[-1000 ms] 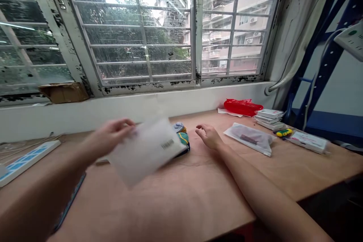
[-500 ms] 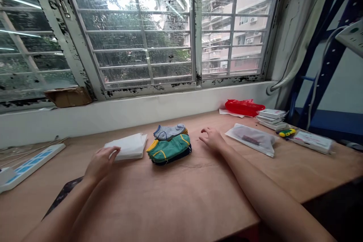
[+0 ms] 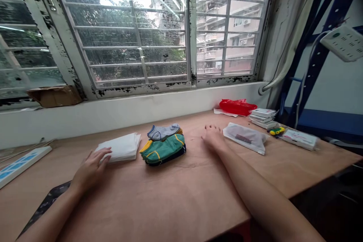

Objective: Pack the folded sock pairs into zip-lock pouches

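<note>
My left hand (image 3: pixel 90 170) lies on the wooden table (image 3: pixel 170 200), its fingertips resting on the near edge of a folded white bag (image 3: pixel 120 147) without gripping it. To the bag's right sits a stack of folded ankle socks: a grey pair (image 3: pixel 162 132) on top of a green pair with yellow stripes (image 3: pixel 162 149), with a dark pair (image 3: pixel 167 158) beneath. My right hand (image 3: pixel 214 138) rests palm down with its fingers slightly curled, holding nothing. It is just left of a clear plastic bag (image 3: pixel 245 138) with a dark item inside.
A red plastic bag (image 3: pixel 237 107), a stack of small white boxes (image 3: pixel 263 117), a small yellow-green object (image 3: pixel 276 131) and a white packet (image 3: pixel 300 139) lie at the table's far right. A blue-and-white strip (image 3: pixel 19 164) lies at the left edge, below a barred window (image 3: pixel 127 30).
The white bag, up in the air over the socks a second ago, now lies flat left of them. My left hand has dropped onto its edge, and the view has shifted slightly.
</note>
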Action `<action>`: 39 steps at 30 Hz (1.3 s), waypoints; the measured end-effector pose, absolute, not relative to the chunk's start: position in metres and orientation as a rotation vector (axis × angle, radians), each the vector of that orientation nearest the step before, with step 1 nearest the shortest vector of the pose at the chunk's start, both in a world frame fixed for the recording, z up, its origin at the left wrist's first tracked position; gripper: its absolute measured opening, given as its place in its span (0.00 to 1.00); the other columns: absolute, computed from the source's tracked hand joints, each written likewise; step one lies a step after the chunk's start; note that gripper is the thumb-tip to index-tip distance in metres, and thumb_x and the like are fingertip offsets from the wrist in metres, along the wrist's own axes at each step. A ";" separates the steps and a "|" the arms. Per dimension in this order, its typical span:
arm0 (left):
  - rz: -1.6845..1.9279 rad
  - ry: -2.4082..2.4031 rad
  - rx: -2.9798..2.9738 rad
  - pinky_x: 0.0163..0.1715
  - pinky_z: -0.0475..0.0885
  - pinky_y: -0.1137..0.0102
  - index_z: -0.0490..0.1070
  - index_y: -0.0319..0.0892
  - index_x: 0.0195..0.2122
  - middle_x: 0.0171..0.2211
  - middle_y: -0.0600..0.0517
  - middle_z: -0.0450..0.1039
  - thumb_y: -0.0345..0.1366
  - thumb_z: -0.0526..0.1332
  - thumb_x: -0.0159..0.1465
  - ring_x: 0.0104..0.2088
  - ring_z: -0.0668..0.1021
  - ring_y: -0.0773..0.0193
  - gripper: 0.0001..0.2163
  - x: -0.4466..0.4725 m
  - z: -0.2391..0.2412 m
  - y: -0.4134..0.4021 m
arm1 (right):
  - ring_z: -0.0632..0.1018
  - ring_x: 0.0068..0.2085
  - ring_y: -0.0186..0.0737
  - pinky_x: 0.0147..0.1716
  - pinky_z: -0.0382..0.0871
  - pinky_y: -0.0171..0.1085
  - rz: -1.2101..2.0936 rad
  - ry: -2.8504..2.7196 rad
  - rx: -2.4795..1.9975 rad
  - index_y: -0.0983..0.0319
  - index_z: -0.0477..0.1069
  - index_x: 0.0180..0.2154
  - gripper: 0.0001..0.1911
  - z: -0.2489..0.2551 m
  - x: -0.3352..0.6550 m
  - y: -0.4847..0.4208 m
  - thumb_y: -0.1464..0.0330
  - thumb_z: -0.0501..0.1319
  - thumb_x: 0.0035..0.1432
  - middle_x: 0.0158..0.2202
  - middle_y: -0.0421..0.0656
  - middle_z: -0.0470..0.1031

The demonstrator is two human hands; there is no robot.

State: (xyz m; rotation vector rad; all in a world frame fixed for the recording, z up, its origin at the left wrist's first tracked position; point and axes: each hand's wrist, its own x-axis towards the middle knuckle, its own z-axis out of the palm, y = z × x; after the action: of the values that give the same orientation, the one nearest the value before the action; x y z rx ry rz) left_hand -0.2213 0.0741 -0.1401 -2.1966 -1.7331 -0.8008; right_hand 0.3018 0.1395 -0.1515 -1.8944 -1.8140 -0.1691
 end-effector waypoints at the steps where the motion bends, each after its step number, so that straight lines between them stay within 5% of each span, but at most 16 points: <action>1: -0.827 -1.734 -2.157 0.63 0.52 0.46 0.70 0.46 0.46 0.53 0.45 0.73 0.48 0.51 0.64 0.56 0.72 0.47 0.16 -0.215 -0.136 0.073 | 0.68 0.53 0.63 0.50 0.59 0.56 -0.199 -1.756 -1.964 0.64 0.72 0.49 0.22 -0.151 0.308 0.140 0.63 0.64 0.52 0.50 0.61 0.71; 6: -1.190 -1.638 -1.922 0.58 0.61 0.52 0.68 0.42 0.44 0.50 0.41 0.71 0.46 0.46 0.68 0.55 0.70 0.48 0.17 -0.148 -0.105 0.068 | 0.62 0.59 0.67 0.53 0.53 0.58 -0.256 -1.603 -2.188 0.66 0.76 0.43 0.14 -0.151 0.342 0.140 0.69 0.61 0.54 0.53 0.64 0.69; 11: -1.494 -1.501 -1.899 0.53 0.66 0.58 0.67 0.43 0.42 0.43 0.45 0.71 0.41 0.47 0.69 0.48 0.73 0.54 0.12 -0.081 -0.114 0.068 | 0.65 0.55 0.65 0.50 0.56 0.57 -0.309 -1.521 -2.270 0.66 0.73 0.49 0.21 -0.155 0.368 0.141 0.65 0.62 0.55 0.54 0.60 0.69; 17: -1.376 -1.427 -2.241 0.50 0.66 0.59 0.70 0.45 0.38 0.43 0.48 0.72 0.39 0.53 0.68 0.47 0.73 0.55 0.08 -0.050 -0.152 0.057 | 0.68 0.52 0.58 0.48 0.60 0.50 -0.294 -1.518 -2.349 0.62 0.78 0.40 0.15 -0.162 0.373 0.151 0.62 0.57 0.60 0.49 0.54 0.74; 25: -1.578 -1.486 -2.179 0.48 0.68 0.61 0.70 0.44 0.36 0.40 0.48 0.72 0.36 0.54 0.67 0.46 0.73 0.56 0.07 -0.065 -0.146 0.055 | 0.68 0.53 0.61 0.47 0.62 0.52 -0.318 -1.456 -2.375 0.62 0.73 0.49 0.21 -0.171 0.372 0.150 0.59 0.57 0.57 0.53 0.55 0.69; 31: -1.685 -1.479 -2.180 0.42 0.68 0.64 0.69 0.43 0.33 0.35 0.50 0.71 0.35 0.54 0.66 0.39 0.74 0.58 0.07 -0.069 -0.149 0.053 | 0.70 0.51 0.59 0.45 0.63 0.51 -0.372 -1.439 -2.289 0.60 0.77 0.42 0.17 -0.185 0.382 0.153 0.62 0.53 0.60 0.52 0.53 0.71; 35: -1.685 -1.470 -2.213 0.42 0.68 0.65 0.69 0.43 0.32 0.34 0.50 0.71 0.34 0.54 0.66 0.39 0.74 0.59 0.06 -0.068 -0.150 0.052 | 0.73 0.44 0.55 0.39 0.63 0.46 -0.370 -1.494 -2.171 0.60 0.78 0.37 0.14 -0.172 0.385 0.153 0.64 0.55 0.58 0.40 0.52 0.77; 39: -1.668 -1.465 -2.229 0.43 0.67 0.65 0.69 0.43 0.32 0.34 0.50 0.71 0.35 0.55 0.66 0.39 0.74 0.58 0.07 -0.066 -0.151 0.052 | 0.71 0.45 0.51 0.45 0.62 0.45 -0.577 -1.651 -1.693 0.59 0.78 0.36 0.14 -0.148 0.373 0.146 0.62 0.55 0.60 0.39 0.47 0.78</action>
State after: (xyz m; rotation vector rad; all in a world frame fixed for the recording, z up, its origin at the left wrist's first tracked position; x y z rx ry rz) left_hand -0.0658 0.0520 -0.1507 -2.2293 -1.4651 -1.6682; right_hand 0.3729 0.1465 -0.1484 -1.6931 -1.6509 -0.5771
